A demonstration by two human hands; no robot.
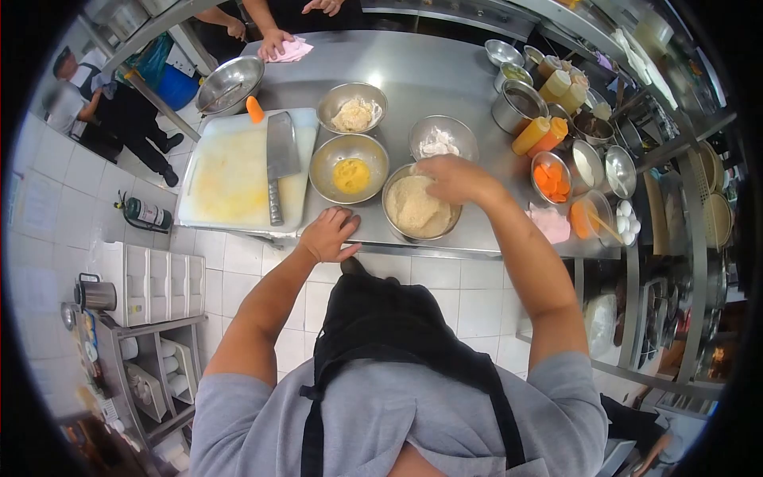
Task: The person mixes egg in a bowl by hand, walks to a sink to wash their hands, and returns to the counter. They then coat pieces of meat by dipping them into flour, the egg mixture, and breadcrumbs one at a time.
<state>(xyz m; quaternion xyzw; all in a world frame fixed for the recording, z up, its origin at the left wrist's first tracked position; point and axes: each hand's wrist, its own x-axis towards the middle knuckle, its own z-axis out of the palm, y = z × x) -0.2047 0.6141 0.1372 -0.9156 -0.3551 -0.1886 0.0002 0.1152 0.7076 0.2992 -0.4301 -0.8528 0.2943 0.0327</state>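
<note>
My left hand (328, 236) rests on the steel table's front edge with its fingers spread, holding nothing. Over the upper right rim of a metal bowl of pale breadcrumbs (418, 208), my right hand (451, 179) is bent down with its fingers drawn together. What those fingers hold, if anything, is hidden. Just behind this hand stands a bowl of white flour (439, 143). A bowl with yellow beaten egg (350, 175) sits left of the crumbs, and behind it a bowl holds a pale, floury-coated lump (355, 115).
A cleaver (282, 155) lies on the white cutting board (230, 171) at left, near a carrot piece (254, 110). Squeeze bottles (531, 137), a bowl of cut carrots (551, 178) and eggs (626, 222) crowd the right. Across the table, another person's hand presses a pink cloth (290, 49).
</note>
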